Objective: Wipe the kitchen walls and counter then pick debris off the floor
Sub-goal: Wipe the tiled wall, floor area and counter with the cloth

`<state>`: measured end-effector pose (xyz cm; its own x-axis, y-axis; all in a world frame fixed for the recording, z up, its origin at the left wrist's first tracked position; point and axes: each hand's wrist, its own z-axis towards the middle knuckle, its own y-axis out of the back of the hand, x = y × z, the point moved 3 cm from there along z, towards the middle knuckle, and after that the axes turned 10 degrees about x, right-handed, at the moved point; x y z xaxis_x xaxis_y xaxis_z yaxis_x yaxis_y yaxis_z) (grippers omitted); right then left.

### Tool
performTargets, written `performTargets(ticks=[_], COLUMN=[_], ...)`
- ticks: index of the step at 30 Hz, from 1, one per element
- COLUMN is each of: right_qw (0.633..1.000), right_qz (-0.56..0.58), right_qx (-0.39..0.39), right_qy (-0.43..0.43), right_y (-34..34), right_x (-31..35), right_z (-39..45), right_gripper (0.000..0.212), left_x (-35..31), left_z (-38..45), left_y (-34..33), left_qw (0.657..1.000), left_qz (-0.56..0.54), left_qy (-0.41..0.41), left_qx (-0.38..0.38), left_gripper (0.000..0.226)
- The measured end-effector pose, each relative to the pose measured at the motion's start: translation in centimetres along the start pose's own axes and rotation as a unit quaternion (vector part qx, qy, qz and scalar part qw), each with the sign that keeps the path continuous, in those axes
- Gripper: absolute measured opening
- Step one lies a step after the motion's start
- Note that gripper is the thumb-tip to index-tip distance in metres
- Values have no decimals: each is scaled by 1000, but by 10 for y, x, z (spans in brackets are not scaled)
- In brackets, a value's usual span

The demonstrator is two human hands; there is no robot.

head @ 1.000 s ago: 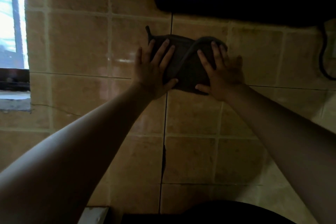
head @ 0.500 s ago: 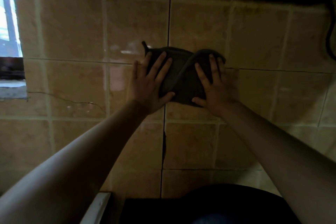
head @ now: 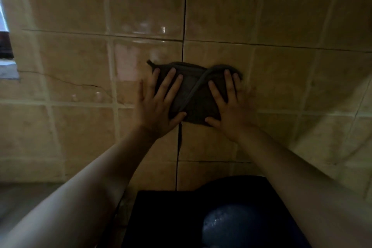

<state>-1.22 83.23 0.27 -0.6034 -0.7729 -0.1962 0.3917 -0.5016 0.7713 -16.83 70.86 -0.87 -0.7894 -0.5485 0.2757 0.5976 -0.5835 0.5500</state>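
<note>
On wall (head: 281,16), two hands (head: 159,104) press one cloth (head: 198,94).

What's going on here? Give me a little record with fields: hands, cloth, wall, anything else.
left hand: flat, fingers spread, pressing the cloth
right hand: flat, pressing the cloth
cloth: dark, folded, held against the wall
wall: beige glossy tiles, one cracked at left
window: at the left edge
below: dark object, unclear
</note>
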Motion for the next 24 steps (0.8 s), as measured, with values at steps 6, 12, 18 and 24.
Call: performTargets(ticks=[6,12,18,24], right_qw=[999,999,997,994], right_qz=[26,-34,-61,-96], right_qx=[-19,9,5,2], right_qy=[33,35,55,55], right_y=[-34,-42,-56,-59], right_x=[3,3,0,-4], right_z=[-15,-29,-51,-58], right_gripper=[110,108,115,118], left_x=[-8,-19,-38,-50], left_z=[-30,-49,-71,-78], left_y=[-15,-28,-47,-55], left_qw=[999,998,996,995], left_qz=[-24,-32,-71,-78], left_qy=[21,39,50,52], left_qx=[15,28,32,39], left_gripper=[83,87,83,85])
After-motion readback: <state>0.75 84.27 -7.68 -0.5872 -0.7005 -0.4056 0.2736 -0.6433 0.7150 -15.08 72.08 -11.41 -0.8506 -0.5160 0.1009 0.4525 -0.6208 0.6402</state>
